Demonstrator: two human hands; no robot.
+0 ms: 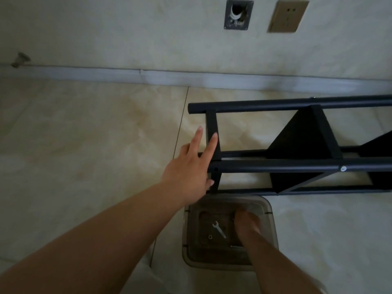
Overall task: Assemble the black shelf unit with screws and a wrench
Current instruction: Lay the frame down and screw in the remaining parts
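**A:** Lying on its side on the floor, that shelf [297, 145], mostly framed up already. One bolt [342, 168] in on the near tube, open hole [216, 169] at the left end.

**B:** Left hand [191, 164] steadying that end, fingers straight and spread across the crossbar [213, 132]. Right hand [248, 223] down in the clear tub [269, 209], fingers bunched, can't tell if pinching anything.

**A:** Wrench [219, 229] and a nut [210, 237] in the tub. So probably fetching hardware, left-end joints left to fasten.
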